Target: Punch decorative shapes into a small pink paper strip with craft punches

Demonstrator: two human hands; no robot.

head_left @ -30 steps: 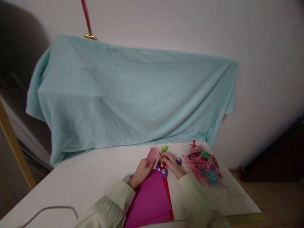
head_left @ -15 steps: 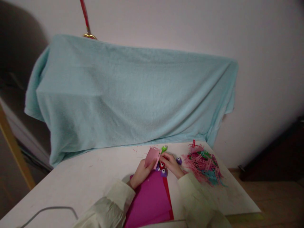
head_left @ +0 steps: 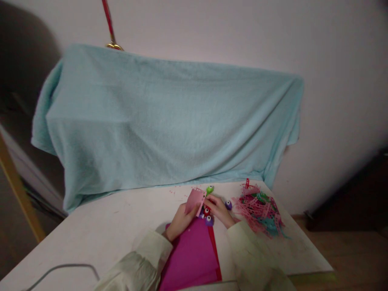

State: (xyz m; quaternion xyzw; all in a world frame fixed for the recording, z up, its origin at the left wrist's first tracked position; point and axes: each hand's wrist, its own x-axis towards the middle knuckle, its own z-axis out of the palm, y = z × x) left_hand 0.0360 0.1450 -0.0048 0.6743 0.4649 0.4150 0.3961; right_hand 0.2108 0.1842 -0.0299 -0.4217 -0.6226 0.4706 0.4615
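My left hand (head_left: 179,223) pinches a small pink sheet of paper (head_left: 194,201), thumb on top. Rows of little punched holes run along the paper's top and right edges. At the right edge of that sheet are the closed fingers of my right hand (head_left: 220,210); whatever lies between them is hidden. Around the hands are small craft punches with eye-like tops: a green one (head_left: 210,189) behind, a red one (head_left: 207,211) and a purple one (head_left: 209,221) in front, and another purple one (head_left: 228,205) to the right. Magenta paper sheets (head_left: 190,256) lie under my left wrist.
To the right sits a heap of punched paper strips (head_left: 260,212), pink, red, green and blue. A red sheet (head_left: 216,252) peeks out beneath the magenta ones. Light-blue cloth (head_left: 169,121) hangs behind the white table (head_left: 121,218). A grey cable (head_left: 69,265) curves at front left.
Hardly anything differs. My right fingers have shifted very slightly at the pink paper's right edge; the left hand and paper stay in place.
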